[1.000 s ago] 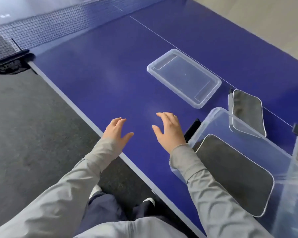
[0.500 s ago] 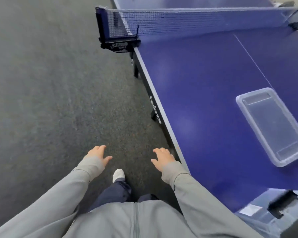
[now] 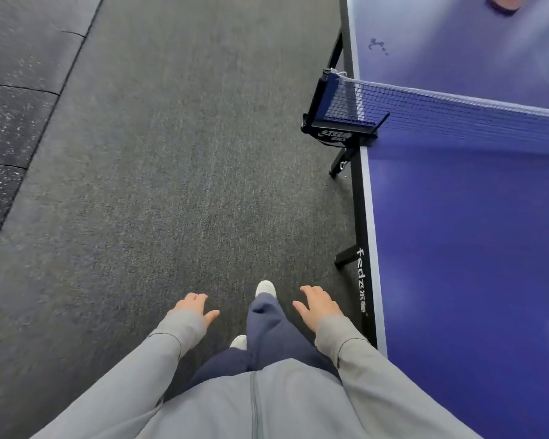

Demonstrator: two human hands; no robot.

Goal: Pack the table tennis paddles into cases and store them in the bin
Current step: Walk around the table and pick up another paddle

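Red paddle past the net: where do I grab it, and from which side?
Only a rounded red edge of the paddle shows, on the table beyond the net; its handle is out of frame, so its direction is unknown. The handle is probably the best grip. Left hand and right hand are empty; the right is nearer the table's side.

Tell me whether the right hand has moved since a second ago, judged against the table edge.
Yes. The right hand was over the blue table; now it hangs off its left edge, over the grey floor.
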